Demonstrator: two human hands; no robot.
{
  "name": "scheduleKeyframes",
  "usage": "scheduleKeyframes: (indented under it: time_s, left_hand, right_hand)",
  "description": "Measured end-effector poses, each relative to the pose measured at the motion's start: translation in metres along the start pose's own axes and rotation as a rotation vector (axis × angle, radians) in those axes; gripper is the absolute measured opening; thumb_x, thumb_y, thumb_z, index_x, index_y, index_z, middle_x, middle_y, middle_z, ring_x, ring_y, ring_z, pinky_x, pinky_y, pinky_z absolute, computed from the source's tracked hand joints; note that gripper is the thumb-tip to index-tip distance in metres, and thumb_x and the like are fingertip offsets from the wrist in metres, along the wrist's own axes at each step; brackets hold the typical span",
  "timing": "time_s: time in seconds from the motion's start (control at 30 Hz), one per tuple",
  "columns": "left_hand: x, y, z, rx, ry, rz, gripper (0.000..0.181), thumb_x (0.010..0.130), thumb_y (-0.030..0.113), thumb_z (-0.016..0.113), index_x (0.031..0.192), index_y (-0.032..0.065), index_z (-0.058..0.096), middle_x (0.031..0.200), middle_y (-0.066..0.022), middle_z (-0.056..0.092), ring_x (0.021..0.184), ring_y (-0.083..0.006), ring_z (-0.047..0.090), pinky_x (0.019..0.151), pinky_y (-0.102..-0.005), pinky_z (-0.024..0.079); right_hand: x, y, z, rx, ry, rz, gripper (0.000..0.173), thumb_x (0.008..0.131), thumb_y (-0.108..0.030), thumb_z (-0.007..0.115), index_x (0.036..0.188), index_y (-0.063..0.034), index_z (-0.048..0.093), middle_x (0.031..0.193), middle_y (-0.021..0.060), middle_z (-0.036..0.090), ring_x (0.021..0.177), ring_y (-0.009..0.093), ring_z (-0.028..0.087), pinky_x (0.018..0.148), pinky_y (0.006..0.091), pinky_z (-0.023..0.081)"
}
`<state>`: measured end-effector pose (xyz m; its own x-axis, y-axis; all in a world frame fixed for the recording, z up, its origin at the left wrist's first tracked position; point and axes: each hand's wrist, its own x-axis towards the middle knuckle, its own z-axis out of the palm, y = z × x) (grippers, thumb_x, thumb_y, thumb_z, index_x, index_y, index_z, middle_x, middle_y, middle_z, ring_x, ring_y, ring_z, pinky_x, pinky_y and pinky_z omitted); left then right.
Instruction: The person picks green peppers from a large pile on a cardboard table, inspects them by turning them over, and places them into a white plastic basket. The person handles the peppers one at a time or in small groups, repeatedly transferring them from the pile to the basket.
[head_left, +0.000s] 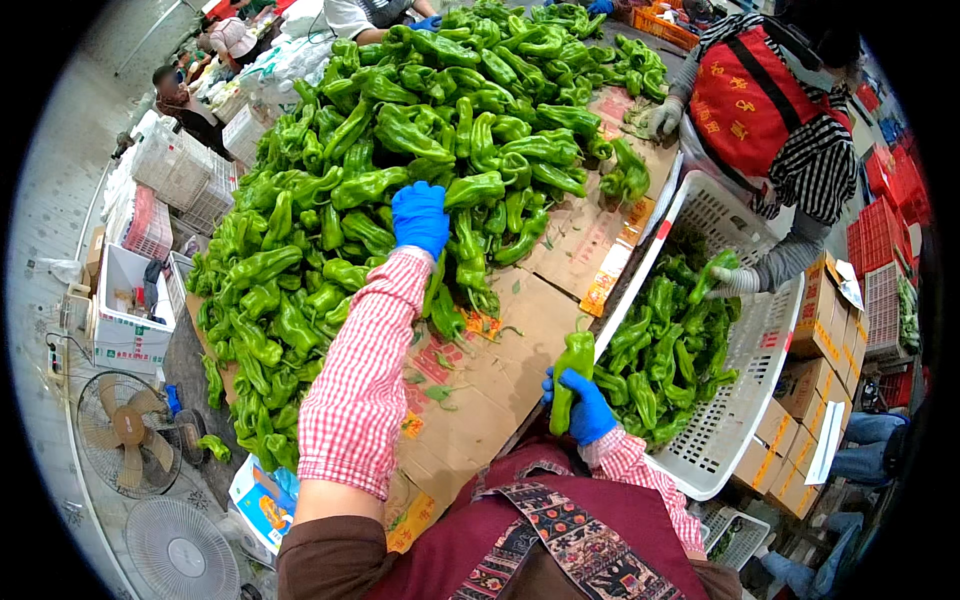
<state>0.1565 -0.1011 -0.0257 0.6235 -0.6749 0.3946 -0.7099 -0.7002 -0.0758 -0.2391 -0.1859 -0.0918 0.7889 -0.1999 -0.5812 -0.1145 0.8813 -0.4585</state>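
Observation:
My left hand (421, 219), in a blue glove, reaches onto a large heap of green peppers (300, 262). Its fingers are curled down among the peppers, so whether it grips one is hidden. A long green pepper (574, 379) stands nearly upright in my right hand (586, 405), also gloved in blue, near the cardboard's edge. Just right of that hand, a white perforated plastic crate (757, 390) holds more green peppers (664, 337). Flattened cardboard (480, 390) lies under the heap, with leaf and stem scraps on it.
A co-worker in a red vest (750, 105) stands beyond the crate, one gloved hand holding a pepper over it. Another person's blue-gloved hand (426, 24) is at the heap's far side. Fans (129, 431) stand at left; stacked cardboard boxes (814, 405) are at right.

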Motion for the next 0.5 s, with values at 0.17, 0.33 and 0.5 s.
scheduleKeyframes:
  time_s: [0.17,0.33,0.5]
  left_hand:
    - [-0.055,-0.004,-0.029,-0.362,-0.031,-0.144,0.03,0.083,0.027,0.071,0.102,0.0073,0.057,0.1,-0.0215,0.059,0.09,-0.0402,0.06,0.077,-0.0483,0.048]
    - [-0.123,0.017,-0.073,-1.447,-0.327,-0.99,0.027,0.09,0.032,0.067,0.105,0.0093,0.061,0.078,-0.0059,0.065,0.055,-0.0126,0.057,0.044,-0.0256,0.041]
    - [-0.196,0.051,-0.093,-2.362,-0.612,-1.035,0.045,0.105,0.041,0.034,0.108,0.0024,0.057,0.056,-0.0036,0.052,0.031,-0.0124,0.032,0.033,-0.0267,0.027]
  right_hand:
    - [0.005,-0.003,-0.004,0.128,-0.055,0.088,0.043,0.09,-0.03,0.066,0.119,0.0016,0.057,0.096,0.012,0.066,0.082,0.023,0.064,0.079,0.038,0.054]
    - [0.006,-0.003,-0.005,0.146,-0.073,0.093,0.043,0.091,-0.03,0.065,0.119,0.0008,0.057,0.099,0.0128,0.065,0.083,0.024,0.064,0.079,0.0386,0.054]
    - [-0.005,-0.007,0.005,0.057,-0.218,0.057,0.047,0.094,-0.034,0.061,0.127,-0.0023,0.055,0.119,0.0176,0.063,0.103,0.028,0.063,0.091,0.0411,0.051]
